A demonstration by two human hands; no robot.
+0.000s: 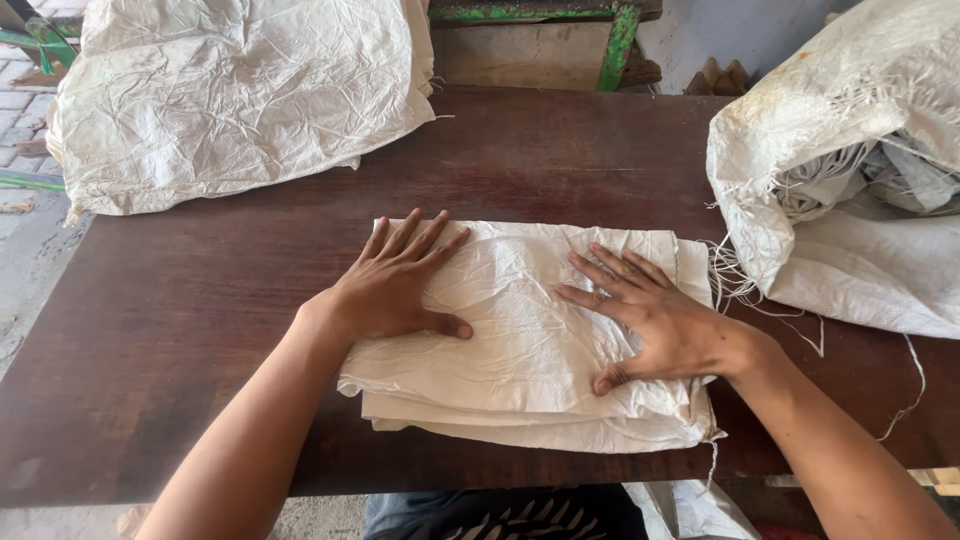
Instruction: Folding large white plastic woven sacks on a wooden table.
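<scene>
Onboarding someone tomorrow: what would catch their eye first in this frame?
Both hands pressed flat on a folded white woven sack at the middle of the dark wooden table: left hand on its left part, right hand on its right. Next, a crumpled sack pile at the far left, and an open frayed sack trailing loose threads at the right.

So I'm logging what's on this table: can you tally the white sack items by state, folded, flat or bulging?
Folded sack under both hands: 1
Flat sack pile at far left: 1
Bulging open sack at right: 1
Total: 3
Left hand and right hand lie flat, pressing the folded one.
</scene>
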